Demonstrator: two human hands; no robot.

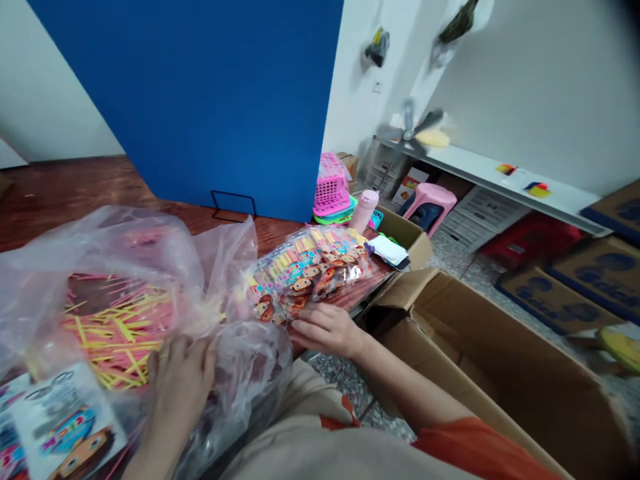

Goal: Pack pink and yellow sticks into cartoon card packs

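My left hand (184, 373) rests at the edge of a clear plastic bag (145, 233), its fingers bent and slightly apart. Inside the bag lie many thin pink and yellow sticks (120, 333), close to those fingertips. My right hand (327, 328) lies against the near side of a heap of clear printed packets (305, 267) with cartoon faces. Its fingers reach leftward, loosely stretched, and I see nothing gripped in them. Between both hands is crumpled clear plastic (255, 353). Flat printed cartoon bags (70, 420) lie at the lower left.
An open cardboard box (450, 333) stands to the right, beside the table edge. A blue panel (215, 107) rises behind the table. At its far end are a pink bottle (365, 210), pink basket (333, 187) and white stack (390, 251). A pink stool (435, 197) stands beyond.
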